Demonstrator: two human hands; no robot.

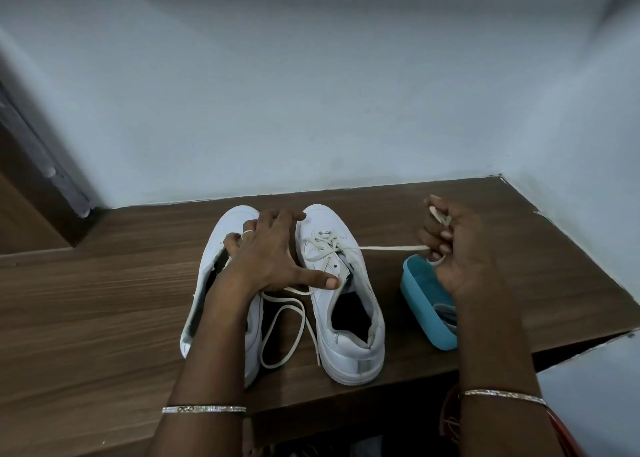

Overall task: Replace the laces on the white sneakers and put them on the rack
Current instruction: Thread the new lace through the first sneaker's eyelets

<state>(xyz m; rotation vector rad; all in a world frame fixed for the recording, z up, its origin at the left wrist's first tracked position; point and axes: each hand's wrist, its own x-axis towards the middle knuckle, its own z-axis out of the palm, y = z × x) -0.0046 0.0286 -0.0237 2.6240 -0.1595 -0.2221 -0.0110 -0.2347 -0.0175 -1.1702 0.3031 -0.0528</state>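
Two white sneakers stand side by side on the wooden top, toes toward the wall. My left hand [266, 252] lies spread across both, fingers on the left sneaker [221, 238] and thumb pressing the right sneaker [349, 318] beside its tongue. A cream lace [391, 247] runs taut from the right sneaker's eyelets to my right hand [457, 248], which grips it with curled fingers. The lace's other end lies in loose loops [287, 328] between the two shoes.
A blue plastic tray [420, 297] holding pale laces sits to the right of the shoes, partly behind my right wrist. The wooden top [104, 300] meets white walls at the back and right. A dark door frame [38, 165] stands at far left.
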